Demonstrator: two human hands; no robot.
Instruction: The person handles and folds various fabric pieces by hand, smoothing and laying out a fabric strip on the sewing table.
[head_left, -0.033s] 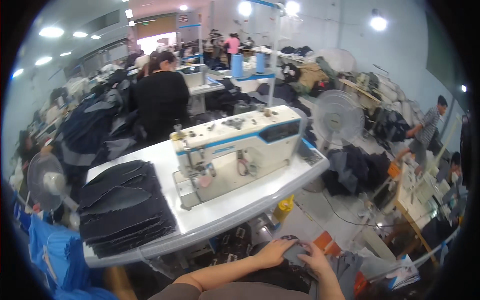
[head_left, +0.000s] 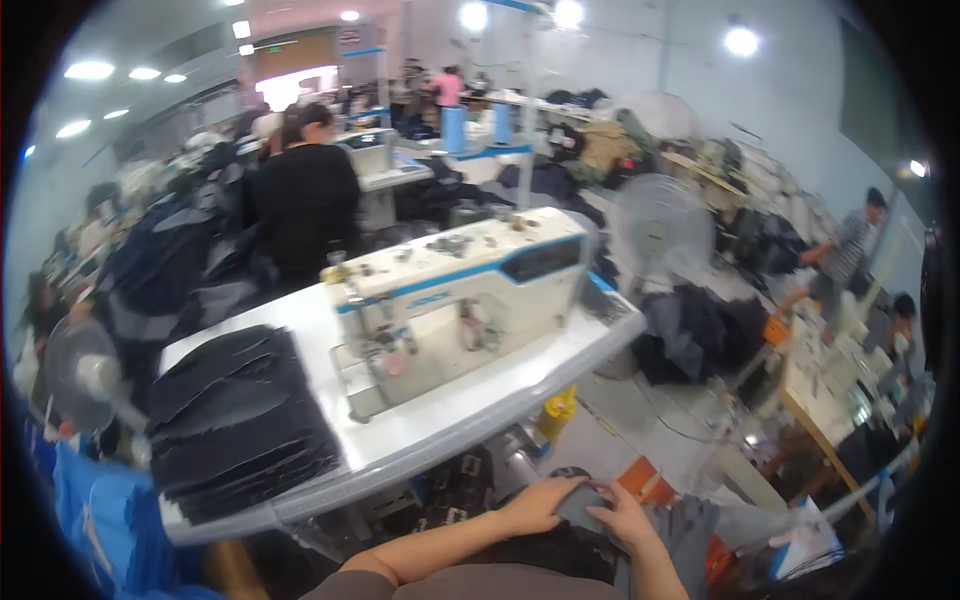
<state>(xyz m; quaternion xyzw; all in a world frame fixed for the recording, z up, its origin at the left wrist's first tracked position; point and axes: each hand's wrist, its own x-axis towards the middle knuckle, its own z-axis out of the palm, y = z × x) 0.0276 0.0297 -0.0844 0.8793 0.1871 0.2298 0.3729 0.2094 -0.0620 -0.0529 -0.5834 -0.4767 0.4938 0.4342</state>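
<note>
Low in front of my lap, my left hand (head_left: 540,506) and my right hand (head_left: 622,517) pinch a small grey piece of fabric (head_left: 578,508) between them. The fingers of both hands are closed on its edges, and part of it is hidden beneath them. Beyond my hands stands a white sewing machine (head_left: 470,330) with a blue stripe, set on a white table (head_left: 400,440). On the table's left end lies a stack of dark denim pieces (head_left: 240,425) with frayed edges. Neither hand touches the machine or the stack.
A fan (head_left: 660,232) stands behind the machine, another fan (head_left: 88,374) at the left. Blue cloth (head_left: 100,515) hangs at the lower left. Dark garments (head_left: 695,330) are heaped on the floor. A person in black (head_left: 305,205) sits ahead; others work at the right.
The whole scene has shifted slightly to the left in the picture. Both hands keep their hold on the grey fabric, with only a slight shift of the fingers.
</note>
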